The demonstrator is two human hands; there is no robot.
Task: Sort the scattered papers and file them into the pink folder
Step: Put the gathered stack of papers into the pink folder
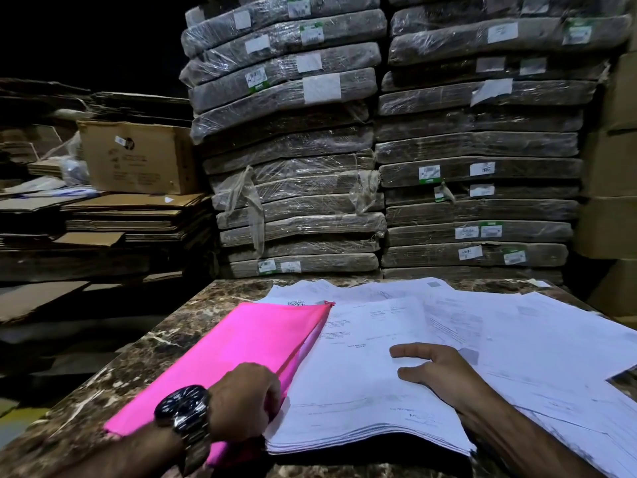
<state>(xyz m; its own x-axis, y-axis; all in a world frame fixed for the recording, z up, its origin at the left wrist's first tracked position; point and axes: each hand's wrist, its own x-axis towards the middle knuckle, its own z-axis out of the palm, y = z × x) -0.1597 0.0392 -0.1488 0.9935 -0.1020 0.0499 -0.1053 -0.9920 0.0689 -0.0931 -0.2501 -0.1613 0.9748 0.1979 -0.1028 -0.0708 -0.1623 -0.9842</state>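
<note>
On papers (348,384), spread fingers (410,351) flat.

pink folder (241,353): flat, slanted, open along right edge | papers (358,391): white printed stack beside it, loose sheets spread right

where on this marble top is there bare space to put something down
Bare marble table runs left of the pink folder, up to the table's left edge, plus a strip behind the folder's far end. A small corner shows at far right. Centre and right are crowded with the paper stack and loose sheets.
</note>
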